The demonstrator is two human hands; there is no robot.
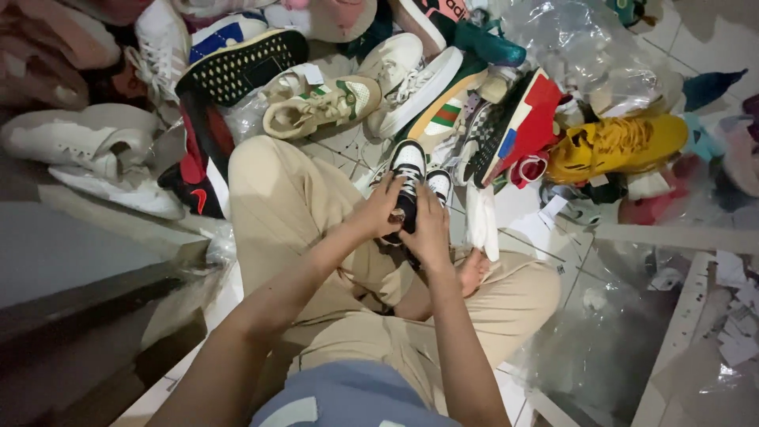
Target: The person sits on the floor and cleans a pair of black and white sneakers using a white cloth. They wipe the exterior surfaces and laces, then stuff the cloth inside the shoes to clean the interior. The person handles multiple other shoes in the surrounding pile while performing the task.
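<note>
A grey shirt hem (348,399) fills the bottom edge, closest to the lens, and two bare forearms run up from it over tan trousers (292,198) to a black and white sneaker (407,186) held above the crossed legs. The left hand (378,212) grips the near side of that sneaker and the right hand (429,229) is wrapped round its other side, so both hands are closed on the one shoe, close together and nearly touching. A second small black and white shoe (439,186) sits just beside the held one, against the right hand. A bare foot (473,273) shows below the right wrist. A white strip of paper or cloth (482,221) lies on the tiled floor (522,209) just right of the hands. Beyond the knees lies a loose heap of footwear: a cream sneaker with green trim (324,107), a white sneaker (407,71), a red-soled shoe (514,126), a yellow shoe (617,146), and a white trainer (79,142) far left. Clear plastic bags (585,47) lie crumpled at top right; what is in them cannot be made out. Another clear bag (601,348) lies on the floor at lower right.
</note>
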